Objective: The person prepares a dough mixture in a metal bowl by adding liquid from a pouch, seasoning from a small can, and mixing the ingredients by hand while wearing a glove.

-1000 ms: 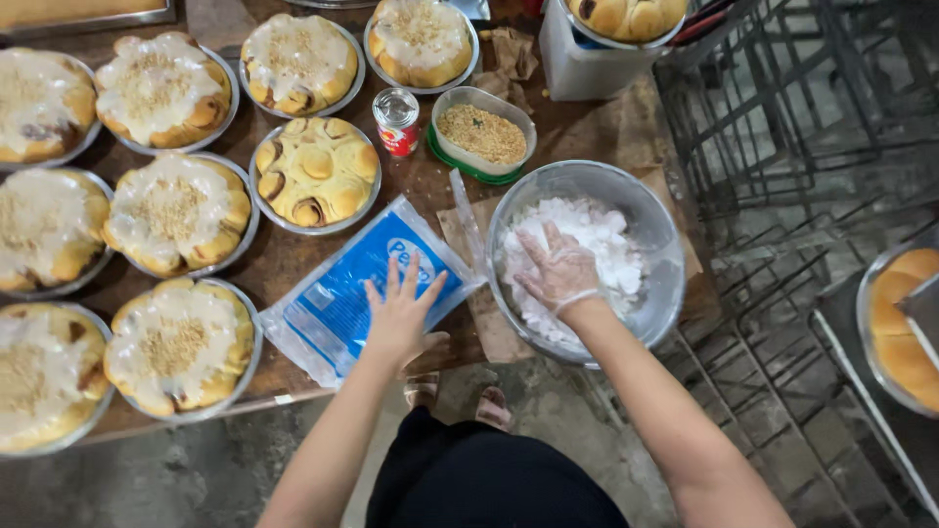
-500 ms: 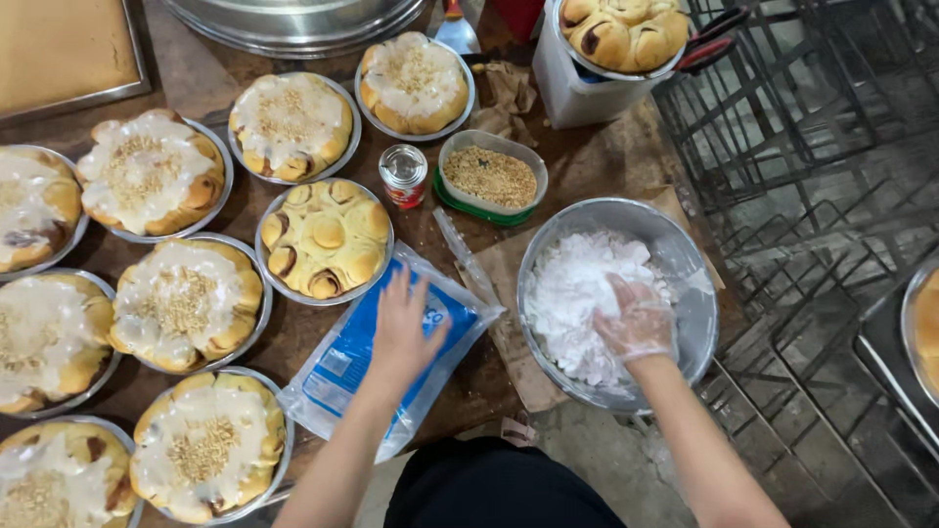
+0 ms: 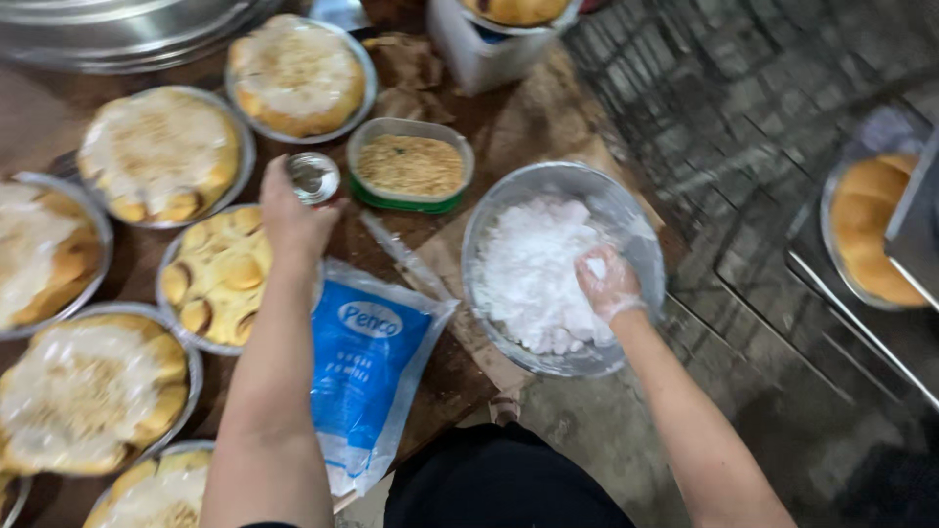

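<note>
We saw the left hand (image 3: 291, 217) stretched out over the bench (image 3: 509, 127), its grip loose, fingers reaching up beside a small round tin (image 3: 314, 177). Whether the fingertips touched the tin we could not tell; nothing was clearly clasped. The tin stood upright with a shiny top, between a pan of plain golden buns (image 3: 223, 279) and a green-rimmed plastic tub of tan crumbs (image 3: 411, 164).

The right hand (image 3: 608, 284), in a thin clear glove, was down inside a metal bowl (image 3: 641, 240) near the bench's front edge, fingers curled into the white powder (image 3: 533, 279) filling it. The grip was partly closed in the powder; how much it held we could not tell.

A blue-and-clear plastic bag (image 3: 367, 376) lay flat between the two forearms, under the left arm and just beside the bowl.

Round foil pans of buns topped with white glaze and crumbs sat across the left part of the bench: one at top (image 3: 298, 73), one left of the tin (image 3: 161, 152), one lower left (image 3: 93, 396). A white container (image 3: 469, 54) stood at the far edge. Off to the right, well apart, another pan of golden bread (image 3: 871, 235) rested on a wire rack (image 3: 743, 117).
</note>
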